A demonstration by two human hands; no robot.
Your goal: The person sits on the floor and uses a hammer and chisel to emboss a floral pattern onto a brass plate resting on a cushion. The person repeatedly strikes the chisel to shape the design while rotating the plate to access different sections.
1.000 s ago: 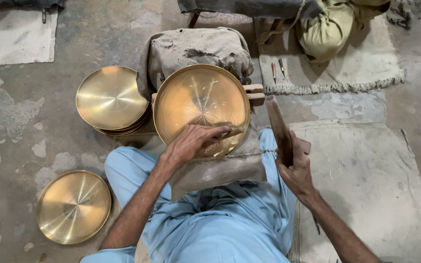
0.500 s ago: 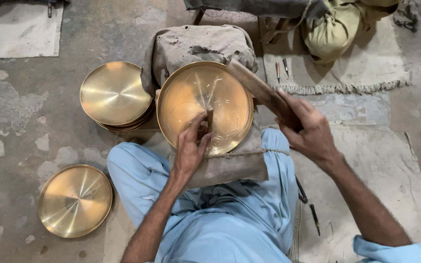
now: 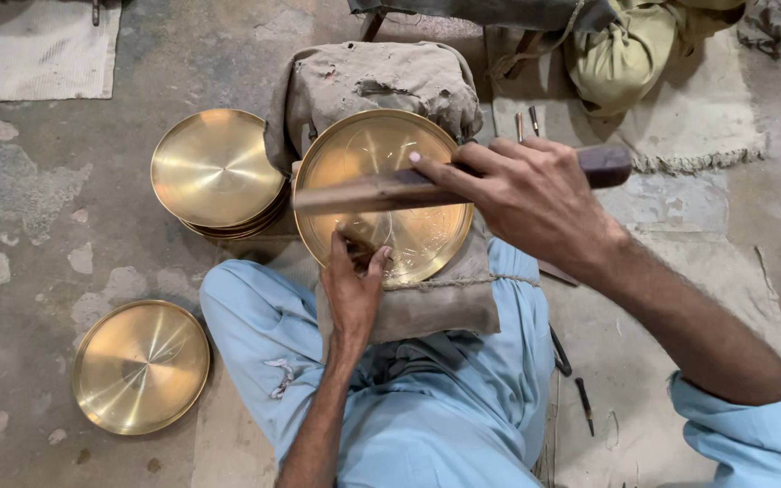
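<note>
A round, shallow brass plate [image 3: 381, 194] was propped on a grey cloth-covered pad [image 3: 372, 77] between the knees of a person seated on the concrete floor [image 3: 38, 217] in light blue clothing. The left hand [image 3: 354, 289] was pressed to the plate's lower rim, its grip pinched narrow on something small that could not be made out. The right hand [image 3: 535, 194] was closed around a long, flat wooden mallet [image 3: 390, 190] with a darker handle end, held level across the plate's face. Half a second earlier the mallet had been tilted up at the plate's upper right edge, and a second earlier it had been held upright beside the right knee; it had thus been swung over and brought down over the plate, while the left hand had shifted from the plate's centre to its near rim. From this it may be judged that a striking stroke was in hand, with the plate steadied by the left hand. A stack of similar brass plates [image 3: 214, 172] was seen just left of the pad, and a single brass plate [image 3: 142, 366] lay on the floor near the left knee. Several thin dark metal tools [image 3: 571, 380] lay on the floor beside the right leg.
</note>
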